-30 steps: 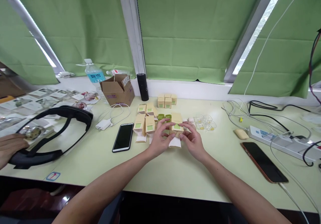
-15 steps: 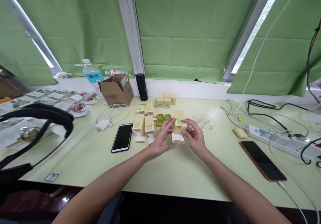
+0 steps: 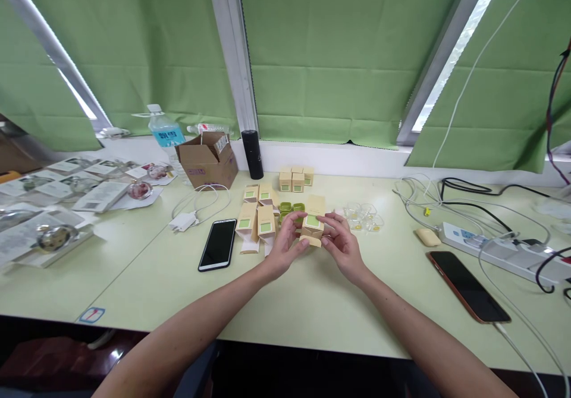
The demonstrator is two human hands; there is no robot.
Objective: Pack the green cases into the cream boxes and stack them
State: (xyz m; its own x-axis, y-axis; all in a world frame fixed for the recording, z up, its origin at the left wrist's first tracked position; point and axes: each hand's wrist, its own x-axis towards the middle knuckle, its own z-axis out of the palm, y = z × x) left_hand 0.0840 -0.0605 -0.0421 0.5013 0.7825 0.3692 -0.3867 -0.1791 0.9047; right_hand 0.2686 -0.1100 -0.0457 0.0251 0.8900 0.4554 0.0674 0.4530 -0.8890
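Between my two hands is a small tan cardboard box [image 3: 311, 226] with a green label, its front flap partly folded and tilted up. My left hand [image 3: 285, 246] grips its left side, thumb by the flap. From the right, my right hand [image 3: 343, 246] holds it with fingers at the top and thumb near the flap's edge. Just behind my left hand sit small green containers [image 3: 285, 207]. Several clear plastic cups [image 3: 363, 215] lie to the right of the box. To the left, tan boxes [image 3: 246, 221] have flaps hanging open.
Closed tan boxes [image 3: 292, 180] stand farther back. A dark phone [image 3: 217, 244] lies left and another phone [image 3: 468, 285] right, near a white power strip [image 3: 491, 249] with tangled cables. A brown carton [image 3: 207, 163], black cylinder [image 3: 252, 155] and water bottle [image 3: 166, 133] line the back.
The box's front flap, hanging down with its white inside showing, is now folded up. My hands have closed in on the box. A black strap-like object at the left has left the view.
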